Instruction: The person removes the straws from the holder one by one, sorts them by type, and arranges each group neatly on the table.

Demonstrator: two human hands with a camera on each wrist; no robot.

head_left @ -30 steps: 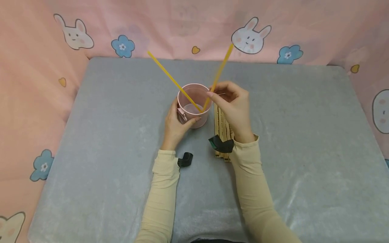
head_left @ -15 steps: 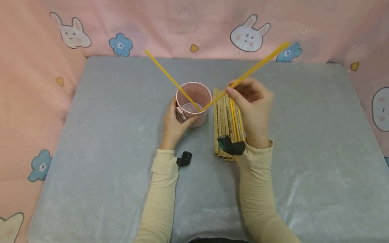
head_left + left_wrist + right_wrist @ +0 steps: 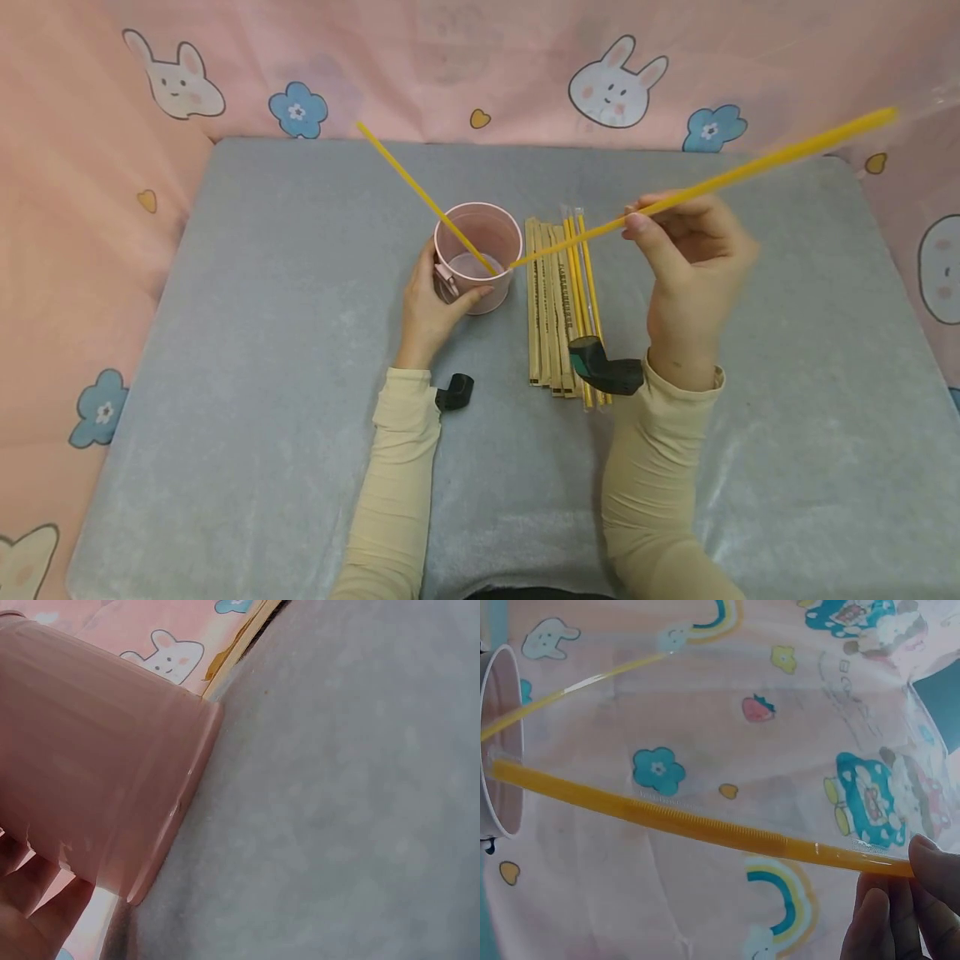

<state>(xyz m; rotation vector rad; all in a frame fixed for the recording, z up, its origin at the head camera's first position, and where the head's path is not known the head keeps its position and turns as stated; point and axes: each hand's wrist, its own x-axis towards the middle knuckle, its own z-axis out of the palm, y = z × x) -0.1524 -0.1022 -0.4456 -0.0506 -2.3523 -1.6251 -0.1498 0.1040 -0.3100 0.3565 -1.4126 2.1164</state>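
The left hand (image 3: pixel 431 312) grips a pink cup (image 3: pixel 480 254) on the table (image 3: pixel 262 333); the right hand (image 3: pixel 690 267) pinches a yellow straw (image 3: pixel 705 183), tip seemingly at the rim. Tilted so low, it could slip outside or tip the cup.

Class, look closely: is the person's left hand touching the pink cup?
Touching. The head view shows the left hand wrapped around the cup, with the thumb pressed on its side; the left wrist view shows fingers against the cup's wall.
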